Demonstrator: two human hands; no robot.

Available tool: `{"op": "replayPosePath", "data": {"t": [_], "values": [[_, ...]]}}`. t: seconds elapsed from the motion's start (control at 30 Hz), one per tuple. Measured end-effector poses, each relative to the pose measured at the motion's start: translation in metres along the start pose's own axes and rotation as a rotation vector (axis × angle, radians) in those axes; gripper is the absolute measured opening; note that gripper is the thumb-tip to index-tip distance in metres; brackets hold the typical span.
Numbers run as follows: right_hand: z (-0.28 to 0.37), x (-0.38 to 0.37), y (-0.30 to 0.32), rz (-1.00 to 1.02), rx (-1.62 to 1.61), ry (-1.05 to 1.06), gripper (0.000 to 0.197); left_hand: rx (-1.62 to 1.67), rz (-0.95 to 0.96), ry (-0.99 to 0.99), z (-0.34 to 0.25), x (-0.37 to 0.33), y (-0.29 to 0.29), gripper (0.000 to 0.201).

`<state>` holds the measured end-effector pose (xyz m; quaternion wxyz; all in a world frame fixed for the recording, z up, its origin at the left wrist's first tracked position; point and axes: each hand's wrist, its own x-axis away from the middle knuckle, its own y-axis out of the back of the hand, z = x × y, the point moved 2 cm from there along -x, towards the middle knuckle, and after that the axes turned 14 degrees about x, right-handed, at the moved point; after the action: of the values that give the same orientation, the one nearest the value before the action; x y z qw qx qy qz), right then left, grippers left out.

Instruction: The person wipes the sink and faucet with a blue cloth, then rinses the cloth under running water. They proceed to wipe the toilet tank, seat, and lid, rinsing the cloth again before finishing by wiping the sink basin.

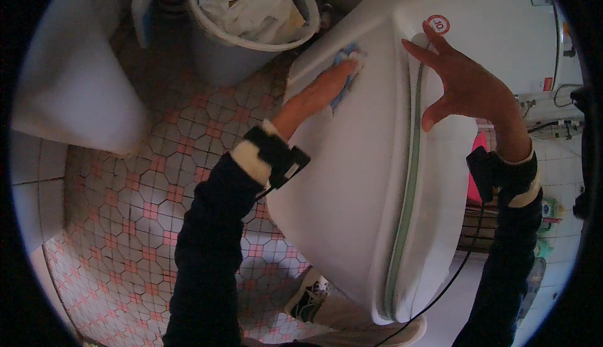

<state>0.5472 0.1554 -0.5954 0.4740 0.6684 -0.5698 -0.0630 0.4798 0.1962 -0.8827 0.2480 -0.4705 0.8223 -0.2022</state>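
My left hand (319, 95) presses a blue and white cloth (343, 55) flat against the side of a large white appliance (352, 177), which looks like a washing machine. Part of the cloth is hidden under the fingers. My right hand (468, 86), fingers spread, rests over the upper edge of the appliance and holds nothing. A long green strip (409, 202) runs along that edge, close to the right thumb. Near the right fingertips is a round red and white sticker (438, 24).
A grey bin (220, 48) full of crumpled paper stands beyond my left hand. Beside it is a white bottle with a blue cap (142, 14). A white rounded fixture (75, 83) is at the far left. Patterned tiles (151, 209) cover the floor. A black cable (461, 265) hangs from my right wrist.
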Motion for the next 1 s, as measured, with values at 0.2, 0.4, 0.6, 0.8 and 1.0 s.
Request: {"op": "replayPosePath", "data": {"t": [0.2, 0.4, 0.6, 0.8, 1.0], "values": [[-0.002, 0.001, -0.002, -0.009, 0.041, 0.006, 0.123, 0.108, -0.232, 0.262, -0.008, 0.000, 0.007, 0.060], [0.000, -0.002, 0.000, 0.022, 0.000, -0.018, 0.122, 0.225, -0.101, 0.344, 0.011, 0.042, -0.001, 0.058], [0.002, 0.001, 0.003, 0.024, -0.011, -0.037, 0.122, 0.034, 0.022, 0.032, 0.019, -0.022, 0.018, 0.058], [-0.002, 0.001, -0.005, -0.016, 0.018, -0.017, 0.121, 0.049, -0.137, 0.348, -0.001, 0.035, -0.004, 0.059], [-0.007, -0.003, -0.017, -0.114, 0.066, -0.019, 0.115, 0.276, -0.032, 0.130, -0.040, 0.064, -0.039, 0.057]]}}
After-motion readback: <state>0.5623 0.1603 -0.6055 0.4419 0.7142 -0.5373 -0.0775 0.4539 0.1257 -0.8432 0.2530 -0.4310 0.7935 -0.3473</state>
